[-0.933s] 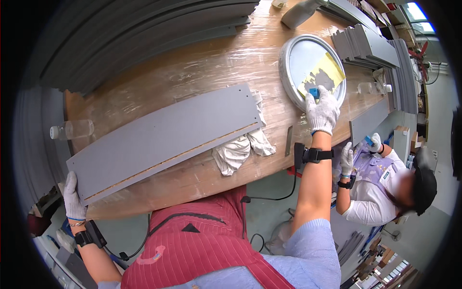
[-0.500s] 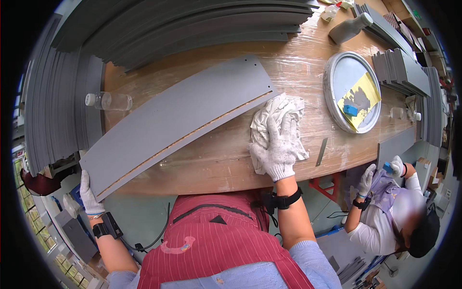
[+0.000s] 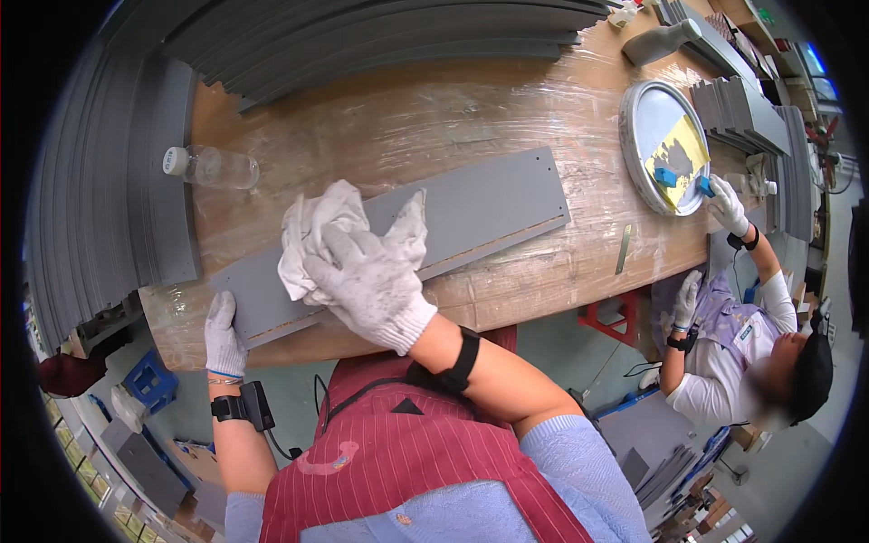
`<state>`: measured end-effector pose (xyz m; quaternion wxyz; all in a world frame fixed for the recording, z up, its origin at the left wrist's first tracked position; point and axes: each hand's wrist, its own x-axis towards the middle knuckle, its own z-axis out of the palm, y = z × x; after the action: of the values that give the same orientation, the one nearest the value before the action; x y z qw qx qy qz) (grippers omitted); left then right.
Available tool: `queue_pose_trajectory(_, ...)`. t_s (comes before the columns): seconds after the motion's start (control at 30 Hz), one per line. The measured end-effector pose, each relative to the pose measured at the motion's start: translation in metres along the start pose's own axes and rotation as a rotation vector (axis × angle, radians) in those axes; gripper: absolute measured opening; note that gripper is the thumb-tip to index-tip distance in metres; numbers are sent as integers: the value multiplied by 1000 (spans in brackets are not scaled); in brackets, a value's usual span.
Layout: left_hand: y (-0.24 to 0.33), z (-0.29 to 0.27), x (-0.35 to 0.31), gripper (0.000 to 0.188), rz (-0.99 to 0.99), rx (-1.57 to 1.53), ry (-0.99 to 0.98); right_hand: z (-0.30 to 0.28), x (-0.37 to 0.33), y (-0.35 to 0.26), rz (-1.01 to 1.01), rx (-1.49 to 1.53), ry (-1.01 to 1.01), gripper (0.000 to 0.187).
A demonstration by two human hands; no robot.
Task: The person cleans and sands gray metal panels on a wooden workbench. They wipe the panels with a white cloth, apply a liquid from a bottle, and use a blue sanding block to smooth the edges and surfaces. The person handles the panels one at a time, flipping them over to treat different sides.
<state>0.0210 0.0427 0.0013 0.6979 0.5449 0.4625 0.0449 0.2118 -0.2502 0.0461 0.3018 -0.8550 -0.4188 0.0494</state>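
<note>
A long grey panel [image 3: 493,195] lies on the table at a slant, with a narrow brown groove along its near edge and small holes at its right end. My left hand [image 3: 224,337], in a white knit glove, grips the panel's left end. Pressed on the panel's middle is a crumpled white cloth [image 3: 317,226], held under my gloved right hand [image 3: 369,288]. Part of the cloth sticks out past the fingers on the right.
Stacks of grey panels [image 3: 380,45] line the table's far side and left side. A plastic bottle [image 3: 217,168] lies at left. To the right are a thin metal strip [image 3: 624,250], a round lid [image 3: 634,149] with yellow sandpaper [image 3: 685,145], and a co-worker's hand [image 3: 727,208] with a blue block.
My right hand has carried the cloth left from the table onto the panel. The panel has come nearer and shifted right. A co-worker's hand has reached to the lid with a blue block.
</note>
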Motion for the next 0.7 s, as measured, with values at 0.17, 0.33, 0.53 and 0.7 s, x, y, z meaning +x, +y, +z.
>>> queue_pose_trajectory(0.17,-22,-8,26,52,-31,40,49,56,-26,31,7,-77,114,47)
queue_pose_trajectory(0.33,-19,-6,20,56,-56,12,29,-30,-108,180,426,-490,402,53)
queue_pose_trajectory(0.53,-25,-4,23,55,-18,-58,76,-157,-121,238,753,79,726,35)
queue_pose_trajectory(0.7,-22,2,21,67,-22,-261,151,-157,-109,217,376,-139,231,38)
